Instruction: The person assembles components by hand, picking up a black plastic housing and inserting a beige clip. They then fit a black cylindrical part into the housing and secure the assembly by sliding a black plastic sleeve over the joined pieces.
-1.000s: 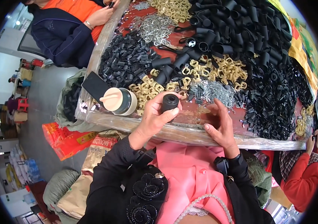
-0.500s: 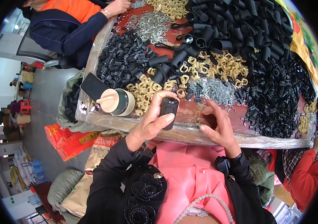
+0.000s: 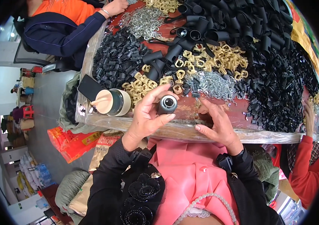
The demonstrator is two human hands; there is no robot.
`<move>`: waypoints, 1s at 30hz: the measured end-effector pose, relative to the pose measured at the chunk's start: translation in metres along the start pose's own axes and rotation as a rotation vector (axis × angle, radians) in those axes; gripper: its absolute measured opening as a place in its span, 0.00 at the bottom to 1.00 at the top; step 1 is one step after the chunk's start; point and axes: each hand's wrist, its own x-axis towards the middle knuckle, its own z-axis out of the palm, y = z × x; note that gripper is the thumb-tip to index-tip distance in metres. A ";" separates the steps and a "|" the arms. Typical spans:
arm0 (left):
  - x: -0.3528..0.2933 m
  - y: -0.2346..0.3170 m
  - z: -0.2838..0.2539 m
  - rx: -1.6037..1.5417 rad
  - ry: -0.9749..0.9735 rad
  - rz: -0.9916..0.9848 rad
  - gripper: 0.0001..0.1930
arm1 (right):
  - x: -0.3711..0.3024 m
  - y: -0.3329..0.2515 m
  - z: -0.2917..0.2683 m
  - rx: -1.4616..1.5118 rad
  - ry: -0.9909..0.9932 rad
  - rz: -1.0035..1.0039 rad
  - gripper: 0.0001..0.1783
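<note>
My left hand (image 3: pixel 147 116) is closed around a short black cylinder (image 3: pixel 167 108). Its round end, with a pale ring and a dark hole, faces up toward me. To its right, my right hand (image 3: pixel 219 125) hovers over the table's near edge with thumb and index finger apart; nothing shows between them. Beyond both hands lie a heap of small silver metal pieces (image 3: pixel 213 85) and a pile of gold-coloured metal clips (image 3: pixel 227 58). Nearer my left hand are more gold clips (image 3: pixel 138 87) and a dark jar with a cream lid (image 3: pixel 115 102).
A black phone (image 3: pixel 91 87) lies beside the jar. Black plastic parts (image 3: pixel 275 93) cover the table's right side, with black tubes (image 3: pixel 238 18) heaped at the back. One person's hand (image 3: pixel 116 6) is at the far left; a red-sleeved person's hand (image 3: pixel 309 116) reaches in at right.
My left hand has tilted the cylinder so that its ringed end now faces up, and moved slightly left. My right hand stays nearly still. The red-sleeved hand at right has reached over the table.
</note>
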 end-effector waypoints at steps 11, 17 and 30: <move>0.005 -0.005 0.004 -0.033 0.188 -0.129 0.27 | -0.002 0.006 0.005 -0.112 0.006 -0.038 0.32; 0.004 -0.009 -0.002 -0.108 0.122 -0.134 0.26 | -0.001 0.002 0.004 -0.150 0.028 -0.054 0.28; 0.008 -0.012 0.005 -0.107 0.143 -0.118 0.29 | -0.002 0.003 0.004 -0.152 0.015 -0.049 0.23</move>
